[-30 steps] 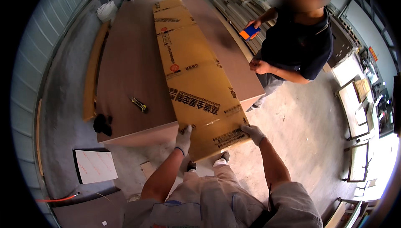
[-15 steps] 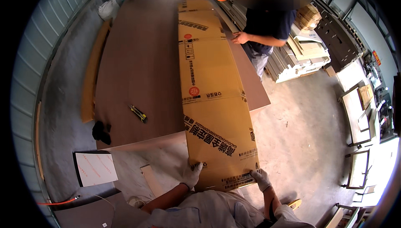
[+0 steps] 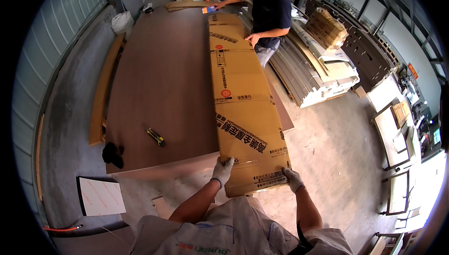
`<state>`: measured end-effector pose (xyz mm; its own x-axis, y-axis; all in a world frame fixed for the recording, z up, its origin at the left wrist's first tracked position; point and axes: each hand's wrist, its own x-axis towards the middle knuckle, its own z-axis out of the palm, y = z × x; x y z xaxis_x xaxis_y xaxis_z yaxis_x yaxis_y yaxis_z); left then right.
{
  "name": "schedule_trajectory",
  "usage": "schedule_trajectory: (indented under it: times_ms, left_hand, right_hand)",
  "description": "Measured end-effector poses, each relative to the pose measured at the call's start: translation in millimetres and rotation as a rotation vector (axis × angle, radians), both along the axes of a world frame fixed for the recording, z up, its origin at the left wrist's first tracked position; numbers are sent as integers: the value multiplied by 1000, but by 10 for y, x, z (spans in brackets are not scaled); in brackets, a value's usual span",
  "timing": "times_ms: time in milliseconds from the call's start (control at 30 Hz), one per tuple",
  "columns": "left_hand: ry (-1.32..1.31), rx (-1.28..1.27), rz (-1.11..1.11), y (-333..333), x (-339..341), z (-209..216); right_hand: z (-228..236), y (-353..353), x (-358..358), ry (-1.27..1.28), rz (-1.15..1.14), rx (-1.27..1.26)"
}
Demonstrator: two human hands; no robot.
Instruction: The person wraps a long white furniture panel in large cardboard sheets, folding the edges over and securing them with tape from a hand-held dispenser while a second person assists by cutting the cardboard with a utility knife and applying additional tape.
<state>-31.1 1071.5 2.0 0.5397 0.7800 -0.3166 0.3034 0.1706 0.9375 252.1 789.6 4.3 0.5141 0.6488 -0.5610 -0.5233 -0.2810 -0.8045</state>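
Note:
A long, flat cardboard box with dark print lies lengthwise along the right side of a brown-topped table, its near end jutting past the table edge. My left hand, in a white glove, grips the box's left edge with the thumb on top. At the near right edge my right hand, also gloved, holds the box the same way; the fingers of both are partly hidden under it. Across the table a co-worker rests one hand on the box's far right edge and holds a blue and orange tape dispenser in the other.
A yellow and black utility knife and a black cloth-like thing lie on the table. Stacked panels stand to the right. A white sheet lies at lower left, near an orange hose.
My hands and the box's near end have shifted slightly right and away from me. The co-worker has reached across to the left and now holds the tape dispenser, which lay farther right before.

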Motion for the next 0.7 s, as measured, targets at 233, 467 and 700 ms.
schedule_trajectory:
  times_ms: [233,467,700]
  left_hand:
    - [-26,-160,71,-114,-109,-146]
    - [133,-293,43,-1023,-573,336]
    - [-123,-577,242,-1002,-869,119]
  right_hand:
    - [-105,-97,113,34,61,-33]
    - [297,274,217,-26,204,-176]
    - [-353,215,61,45,134,-72]
